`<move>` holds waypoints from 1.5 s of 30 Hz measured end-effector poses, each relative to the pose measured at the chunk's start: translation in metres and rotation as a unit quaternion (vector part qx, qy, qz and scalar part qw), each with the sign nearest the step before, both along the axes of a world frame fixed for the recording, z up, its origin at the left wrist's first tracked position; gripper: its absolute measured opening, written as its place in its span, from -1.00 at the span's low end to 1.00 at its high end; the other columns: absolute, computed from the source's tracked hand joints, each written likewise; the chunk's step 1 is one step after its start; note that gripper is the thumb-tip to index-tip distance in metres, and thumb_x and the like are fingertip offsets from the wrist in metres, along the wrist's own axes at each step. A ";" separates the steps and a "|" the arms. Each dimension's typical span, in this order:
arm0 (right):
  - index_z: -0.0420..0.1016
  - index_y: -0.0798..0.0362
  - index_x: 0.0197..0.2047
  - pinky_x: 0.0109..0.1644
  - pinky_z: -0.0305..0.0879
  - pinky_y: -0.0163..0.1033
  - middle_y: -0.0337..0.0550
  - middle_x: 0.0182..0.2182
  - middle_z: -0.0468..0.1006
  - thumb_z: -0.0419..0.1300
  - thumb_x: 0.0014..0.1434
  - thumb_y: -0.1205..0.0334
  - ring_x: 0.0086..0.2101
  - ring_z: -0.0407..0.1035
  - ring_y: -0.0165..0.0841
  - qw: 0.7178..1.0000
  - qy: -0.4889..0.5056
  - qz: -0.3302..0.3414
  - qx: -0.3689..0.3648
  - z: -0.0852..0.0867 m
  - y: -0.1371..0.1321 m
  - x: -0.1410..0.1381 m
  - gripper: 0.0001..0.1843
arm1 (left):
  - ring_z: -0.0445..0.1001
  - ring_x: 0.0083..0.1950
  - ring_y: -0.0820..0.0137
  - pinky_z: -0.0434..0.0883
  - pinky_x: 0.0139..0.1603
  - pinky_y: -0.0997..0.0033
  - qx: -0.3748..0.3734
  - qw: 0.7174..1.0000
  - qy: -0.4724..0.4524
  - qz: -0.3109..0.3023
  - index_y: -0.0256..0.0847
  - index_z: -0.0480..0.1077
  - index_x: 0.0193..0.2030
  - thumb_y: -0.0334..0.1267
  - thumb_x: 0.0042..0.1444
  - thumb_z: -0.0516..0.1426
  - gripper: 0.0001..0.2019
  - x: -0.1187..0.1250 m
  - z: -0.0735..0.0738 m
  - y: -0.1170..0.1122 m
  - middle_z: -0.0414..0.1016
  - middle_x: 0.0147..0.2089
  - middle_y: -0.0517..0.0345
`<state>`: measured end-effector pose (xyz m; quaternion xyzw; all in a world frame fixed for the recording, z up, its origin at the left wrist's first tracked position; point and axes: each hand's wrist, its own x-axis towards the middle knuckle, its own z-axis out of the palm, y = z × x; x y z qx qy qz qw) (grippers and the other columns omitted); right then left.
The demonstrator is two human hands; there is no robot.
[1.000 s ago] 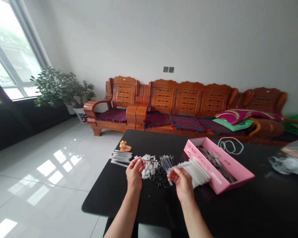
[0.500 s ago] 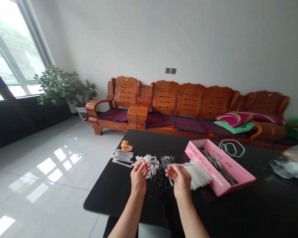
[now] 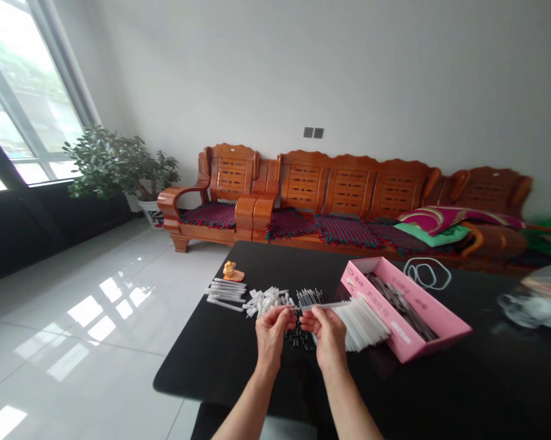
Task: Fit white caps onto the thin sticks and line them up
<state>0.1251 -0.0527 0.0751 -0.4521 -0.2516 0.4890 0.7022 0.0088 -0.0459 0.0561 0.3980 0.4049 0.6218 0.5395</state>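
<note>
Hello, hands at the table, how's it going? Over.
Left hand: pinched shut, contents unclear. Right hand: pinching pale tube. Black pieces close by; nothing visibly blocking.

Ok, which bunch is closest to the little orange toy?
The row of pale sticks, leftmost on the table, in front of the orange toy; the other bunches, like the short white pieces, lie farther right.

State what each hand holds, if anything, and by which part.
The right hand pinches a translucent tube near the end facing the left hand. The left hand seems to pinch something too hidden to identify.
</note>
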 end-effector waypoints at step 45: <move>0.50 0.12 -0.52 -0.68 0.25 -0.38 -0.26 -0.67 0.49 0.35 -0.11 0.28 -0.69 0.32 -0.46 0.974 0.186 0.123 -0.029 -0.010 -0.005 0.018 -0.88 | 0.50 -0.43 0.49 0.45 -0.36 0.56 -0.105 0.969 -0.154 -0.162 -0.38 0.50 -0.27 -0.22 -0.08 0.34 -0.72 -0.013 -0.007 0.013 0.56 -0.38 0.00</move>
